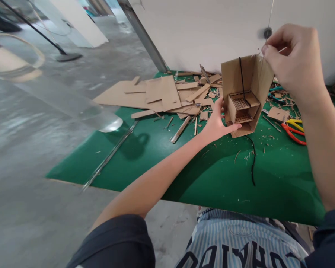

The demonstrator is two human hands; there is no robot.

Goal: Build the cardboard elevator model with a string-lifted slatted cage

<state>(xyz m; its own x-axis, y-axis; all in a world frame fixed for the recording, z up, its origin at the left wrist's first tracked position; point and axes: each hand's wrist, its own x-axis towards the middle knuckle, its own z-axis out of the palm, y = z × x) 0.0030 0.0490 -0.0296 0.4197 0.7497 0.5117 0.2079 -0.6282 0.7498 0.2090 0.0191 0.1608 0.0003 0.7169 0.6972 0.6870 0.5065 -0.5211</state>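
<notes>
The left hand holds an open cardboard box, and above this grip the right hand narrowly pinches a thin strand.

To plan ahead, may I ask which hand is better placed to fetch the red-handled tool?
Likely the right hand: though pinching thin thread, it's nearer the red-handled tool; the left hand grips the cardboard box.

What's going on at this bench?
A person's left hand holds a small cardboard structure over a green tabletop. The right hand, raised beside its top, pinches what looks like a thin thread. A black cord trails below the structure. Cardboard pieces lie behind the left forearm.
</notes>
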